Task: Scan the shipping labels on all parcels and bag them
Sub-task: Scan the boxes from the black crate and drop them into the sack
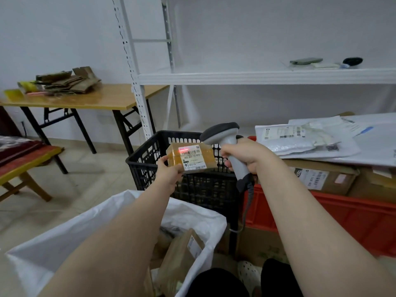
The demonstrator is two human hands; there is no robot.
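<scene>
Hands [169,176] [241,156] grip parcel [192,159] and scanner [221,132] before white shelving [257,77].

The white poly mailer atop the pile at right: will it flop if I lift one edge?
Probably yes: the poly mailer has wrinkled, sagging film, so it should droop. The glossy surface may slip in a pinch. It looks puffy, so likely light.

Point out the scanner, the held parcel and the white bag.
scanner [220,131], head view, on its grey head.
parcel [193,157], head view, on its label.
white bag [64,241], head view, on its left wall.
</scene>
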